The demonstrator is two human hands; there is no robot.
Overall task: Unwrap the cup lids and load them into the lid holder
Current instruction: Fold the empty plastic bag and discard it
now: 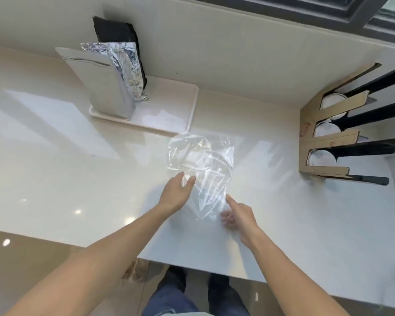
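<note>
We pin the clear plastic wrap (201,165) flat on the tabletop (55,169), left hand (176,195) resting relaxed on its edge, right hand (237,215) pointing beside it (grip holding nothing). White lids already sit in the lid holder (328,142), well apart.
</note>
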